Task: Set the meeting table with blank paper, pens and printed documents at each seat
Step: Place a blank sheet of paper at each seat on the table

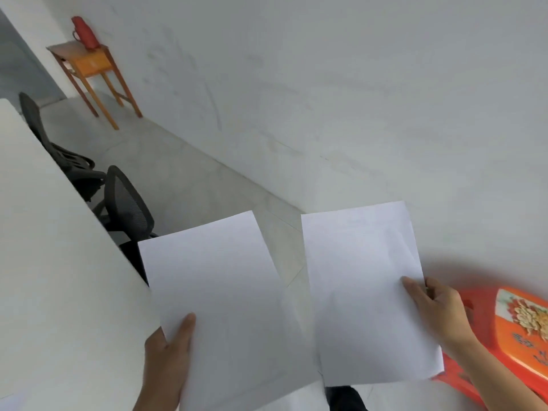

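Head view: we hold left sheet (pixel 225 292) in left grip (pixel 166 351), thumb on top; right sheet (pixel 361 286) pinched in right grip (pixel 439 310); table (pixel 44 262) at left.

Plain meeting room or office — long white table (pixel 44 232), black mesh office chairs (pixel 127 203) tucked along its edge, bare white wall (pixel 326 84), small wooden side table (pixel 92 63) with red thermos (pixel 84 32)

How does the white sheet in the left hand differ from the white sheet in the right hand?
The left-hand blank white paper sheet is pinched at its bottom left corner by the left hand; the right-hand blank white paper sheet is gripped at its right edge by the right hand. The left-hand sheet looks flat; the right-hand sheet shows faint creases. Both look blank.
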The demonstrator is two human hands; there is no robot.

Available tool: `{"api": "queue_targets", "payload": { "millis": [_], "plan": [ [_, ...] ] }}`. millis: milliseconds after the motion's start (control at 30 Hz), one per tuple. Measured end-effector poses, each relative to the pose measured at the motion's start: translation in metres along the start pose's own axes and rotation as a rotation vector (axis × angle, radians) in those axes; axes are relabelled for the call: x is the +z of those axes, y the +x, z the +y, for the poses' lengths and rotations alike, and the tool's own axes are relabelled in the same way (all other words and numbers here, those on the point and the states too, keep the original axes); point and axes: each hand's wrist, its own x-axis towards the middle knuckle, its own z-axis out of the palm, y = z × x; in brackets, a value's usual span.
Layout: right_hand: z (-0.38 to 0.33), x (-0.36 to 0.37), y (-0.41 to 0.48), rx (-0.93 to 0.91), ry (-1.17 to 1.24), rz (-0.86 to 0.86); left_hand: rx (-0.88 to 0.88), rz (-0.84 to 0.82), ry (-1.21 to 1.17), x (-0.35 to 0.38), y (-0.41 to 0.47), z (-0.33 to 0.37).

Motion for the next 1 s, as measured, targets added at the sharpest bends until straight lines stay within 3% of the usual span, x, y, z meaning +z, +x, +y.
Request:
{"api": "queue_targets", "payload": {
  "millis": [233,433,733,1000],
  "plan": [
    [-0.055,0.064,0.187,-0.074,-0.097,-0.126,-0.053,0.209,-0.046,0.08,0.097,0.049],
    [-0.157,0.145,0.306,-0.203,-0.084,-0.369,-0.11,0.395,-0.076,0.108,0.151,0.091],
    [-0.264,0.31,0.383,-0.372,-0.155,-0.633,-0.258,0.781,-0.146,0.068,0.224,0.087],
    [-0.39,0.444,0.404,-0.542,-0.177,-0.705,-0.264,0.867,-0.274,0.012,0.349,0.121]
  ]
}}
